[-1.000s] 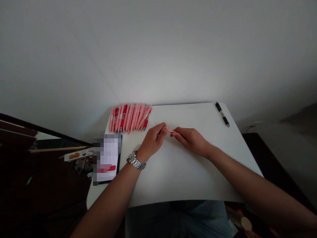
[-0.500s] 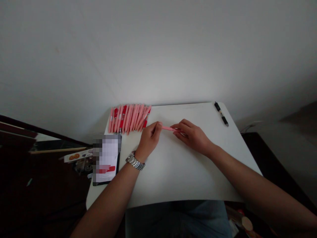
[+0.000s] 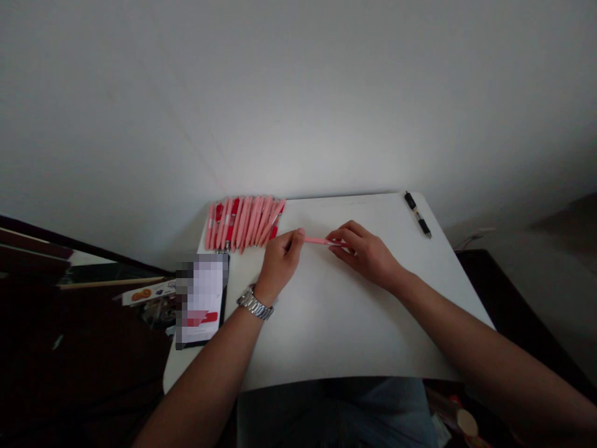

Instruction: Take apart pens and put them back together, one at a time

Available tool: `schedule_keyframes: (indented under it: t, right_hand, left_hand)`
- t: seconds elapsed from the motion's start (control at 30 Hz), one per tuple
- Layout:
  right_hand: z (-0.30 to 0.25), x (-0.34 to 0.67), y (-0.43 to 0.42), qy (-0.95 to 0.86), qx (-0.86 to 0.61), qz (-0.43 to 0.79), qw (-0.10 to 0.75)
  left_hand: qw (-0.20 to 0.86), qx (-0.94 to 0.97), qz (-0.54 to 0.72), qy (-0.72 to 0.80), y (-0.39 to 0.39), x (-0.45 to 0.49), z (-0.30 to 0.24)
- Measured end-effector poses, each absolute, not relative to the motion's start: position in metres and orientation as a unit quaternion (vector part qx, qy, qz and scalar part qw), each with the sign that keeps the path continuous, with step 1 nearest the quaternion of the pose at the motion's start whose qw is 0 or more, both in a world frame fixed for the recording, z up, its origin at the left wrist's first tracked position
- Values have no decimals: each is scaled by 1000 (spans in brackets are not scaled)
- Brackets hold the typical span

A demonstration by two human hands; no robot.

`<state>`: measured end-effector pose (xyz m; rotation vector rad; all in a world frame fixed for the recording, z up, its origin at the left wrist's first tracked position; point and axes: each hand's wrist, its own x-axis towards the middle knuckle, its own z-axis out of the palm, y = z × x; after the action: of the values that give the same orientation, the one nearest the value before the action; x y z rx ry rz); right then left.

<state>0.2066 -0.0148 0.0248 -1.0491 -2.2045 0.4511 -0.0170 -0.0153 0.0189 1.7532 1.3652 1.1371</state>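
Note:
A pink pen (image 3: 316, 241) lies roughly level between my two hands, above the middle of the white table. My left hand (image 3: 283, 252), with a metal watch on its wrist, is closed on the pen's left end. The fingers of my right hand (image 3: 361, 252) pinch its right end, where a darker red part shows between them. To the left of my hands, several pink and red pens (image 3: 242, 223) lie side by side in a row near the table's back edge.
A phone (image 3: 205, 305) with a lit, partly blurred screen rests at the table's left edge. At the back right lies a black pen (image 3: 418, 214). The white table (image 3: 326, 336) stands against a pale wall. Below it, my legs show at the front.
My right hand has shifted slightly, its fingers now a little farther right along the pen. The left hand stays almost still on the pen.

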Motion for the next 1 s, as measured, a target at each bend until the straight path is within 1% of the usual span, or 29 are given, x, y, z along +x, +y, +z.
schedule_keyframes:
  t: [0.1,0.3,0.47,0.7,0.87,1.0]
  right_hand:
    - [24,207,-14,-838,-393,169,338]
    - [22,205,-9,-849,-383,120,343]
    - [20,207,-9,-839,-397,147,343]
    - [19,206,-10,-840,-393,162,338]
    - [19,205,-10,-839,-380,173,348]
    - [20,203,-10,-844,-371,158,354]
  left_hand:
    - [321,663,434,518,-15,-17,18]
    - [320,688,412,505,-13,-19,15]
    - [303,708,416,484,-14,-18,18]
    - [272,769,403,414,-16,-15,21]
    - [267,766,411,416,-15,-13,20]
    - [279,758,419,416,-14,-14,19]
